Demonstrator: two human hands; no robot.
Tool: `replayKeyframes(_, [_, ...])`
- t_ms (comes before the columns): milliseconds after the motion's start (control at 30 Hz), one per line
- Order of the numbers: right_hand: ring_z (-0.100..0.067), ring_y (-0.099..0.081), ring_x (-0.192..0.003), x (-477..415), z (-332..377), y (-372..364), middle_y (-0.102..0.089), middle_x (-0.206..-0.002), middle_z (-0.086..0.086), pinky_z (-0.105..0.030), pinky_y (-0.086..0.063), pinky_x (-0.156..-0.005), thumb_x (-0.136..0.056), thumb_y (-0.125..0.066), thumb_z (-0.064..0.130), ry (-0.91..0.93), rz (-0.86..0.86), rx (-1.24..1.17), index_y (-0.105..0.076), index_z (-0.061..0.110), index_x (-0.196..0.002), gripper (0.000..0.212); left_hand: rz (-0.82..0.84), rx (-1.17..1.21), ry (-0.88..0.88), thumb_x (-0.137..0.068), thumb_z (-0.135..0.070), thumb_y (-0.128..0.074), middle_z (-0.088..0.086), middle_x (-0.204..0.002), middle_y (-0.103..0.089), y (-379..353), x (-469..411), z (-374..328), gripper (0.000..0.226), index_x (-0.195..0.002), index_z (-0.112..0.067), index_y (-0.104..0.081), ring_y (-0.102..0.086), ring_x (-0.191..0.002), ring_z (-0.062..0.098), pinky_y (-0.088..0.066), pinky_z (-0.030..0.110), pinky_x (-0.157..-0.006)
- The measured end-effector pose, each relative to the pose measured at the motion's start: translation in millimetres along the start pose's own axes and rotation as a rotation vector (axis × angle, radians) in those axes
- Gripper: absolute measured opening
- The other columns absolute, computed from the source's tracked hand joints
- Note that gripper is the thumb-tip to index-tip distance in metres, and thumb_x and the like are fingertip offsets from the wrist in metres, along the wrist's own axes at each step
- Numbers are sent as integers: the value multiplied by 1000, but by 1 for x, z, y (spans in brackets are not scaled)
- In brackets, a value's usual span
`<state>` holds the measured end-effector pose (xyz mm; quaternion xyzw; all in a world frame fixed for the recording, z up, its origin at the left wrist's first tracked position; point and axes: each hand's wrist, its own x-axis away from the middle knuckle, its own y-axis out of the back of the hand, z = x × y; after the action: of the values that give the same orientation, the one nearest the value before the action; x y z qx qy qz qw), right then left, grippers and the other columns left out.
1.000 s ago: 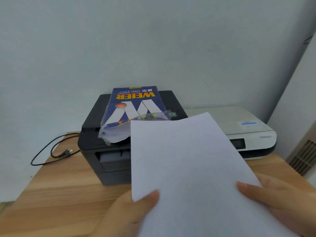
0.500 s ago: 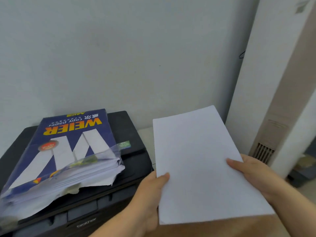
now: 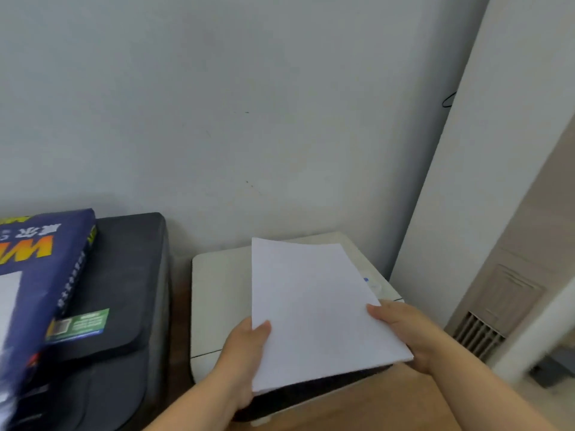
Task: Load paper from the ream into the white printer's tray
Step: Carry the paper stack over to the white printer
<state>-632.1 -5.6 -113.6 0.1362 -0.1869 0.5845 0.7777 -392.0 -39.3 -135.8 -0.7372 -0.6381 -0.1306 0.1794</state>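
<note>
A thin stack of white paper (image 3: 314, 309) is held above the white printer (image 3: 217, 293), covering most of its lid. My left hand (image 3: 245, 359) grips the stack's near left edge, thumb on top. My right hand (image 3: 404, 331) grips its right edge. The blue paper ream (image 3: 40, 275), its wrapper torn open, lies at the far left on top of a black printer (image 3: 127, 275). The white printer's tray is hidden under the paper.
Both printers sit side by side on a wooden table (image 3: 389, 402) against a grey wall. A tall white standing air conditioner (image 3: 485, 213) rises right of the white printer, close to my right hand.
The view has swung right and closer. The paper stack, still in both hands, has moved from in front of the black printer to over the white printer.
</note>
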Motion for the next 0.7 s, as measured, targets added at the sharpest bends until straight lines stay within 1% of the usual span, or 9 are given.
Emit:
replayKeyframes(67, [-28, -66, -85, -27, 8, 6, -71, -96, -13, -33, -52, -69, -95, -49, 12, 20, 4, 138, -64, 5, -98, 17, -40, -34, -3, -96, -22, -43, 8, -107, -68, -11, -25, 1, 25, -114, -13, -57, -64, -96, 30, -51, 44, -87])
replayKeyframes(100, [-27, -66, -85, -40, 12, 7, -70, -96, -11, -32, -52, -69, -95, -49, 13, 35, 2, 213, -64, 7, -97, 17, -56, -51, 7, -96, -22, -43, 8, -107, -67, -15, -36, 1, 24, -113, -13, -57, -64, -96, 30, -51, 44, -87])
replayKeyframes(200, [-26, -65, -86, -80, 20, 7, -69, -95, -8, -30, -50, -69, -94, -49, 18, 78, 12, 379, -64, 12, -91, 16, -121, -98, 16, -95, -22, -45, 10, -107, -65, -25, -69, 3, 24, -113, -11, -56, -63, -95, 30, -53, 39, -79])
replayKeyframes(267, [-30, -65, -90, -100, 23, 3, -68, -97, -11, -33, -50, -74, -94, -48, 19, 105, 6, 479, -62, 11, -88, 17, -181, -182, 3, -94, -21, -47, 12, -111, -63, -28, -89, 4, 29, -117, -6, -54, -61, -96, 31, -51, 37, -78])
replayKeyframes(367, [-32, -63, -93, -125, 22, -2, -67, -102, -16, -35, -49, -78, -93, -47, 18, 145, -23, 592, -62, 2, -99, 23, -306, -377, -18, -91, -22, -50, 14, -111, -61, -30, -109, 4, 32, -115, -2, -54, -59, -95, 30, -46, 32, -75])
replayKeyframes(467, [-28, -58, -91, -140, 18, -8, -61, -101, -13, -28, -41, -72, -94, -45, 19, 173, -48, 756, -57, -1, -103, 24, -390, -579, -32, -88, -24, -53, 16, -110, -62, -28, -123, 1, 32, -110, 0, -55, -59, -96, 32, -41, 30, -71])
replayKeyframes(500, [-28, -56, -94, -142, 17, -10, -59, -104, -14, -26, -38, -72, -95, -43, 19, 173, -51, 829, -54, 0, -105, 24, -413, -635, -36, -88, -25, -54, 16, -109, -63, -28, -126, 0, 33, -109, 1, -56, -59, -96, 32, -40, 30, -70])
replayKeyframes(600, [-29, -55, -110, -147, 15, -14, -57, -121, -15, -27, -41, -79, -98, -40, 23, 179, -91, 987, -47, 0, -120, 33, -461, -740, -53, -87, -27, -55, 16, -109, -64, -29, -132, 0, 34, -108, 0, -54, -60, -96, 32, -40, 29, -68])
replayKeyframes(700, [-29, -57, -107, -153, 12, -14, -59, -118, -14, -28, -43, -79, -97, -41, 24, 205, -130, 1060, -48, 2, -118, 31, -506, -838, -59, -87, -30, -55, 13, -112, -61, -33, -132, 1, 37, -113, -4, -48, -59, -100, 31, -42, 30, -72])
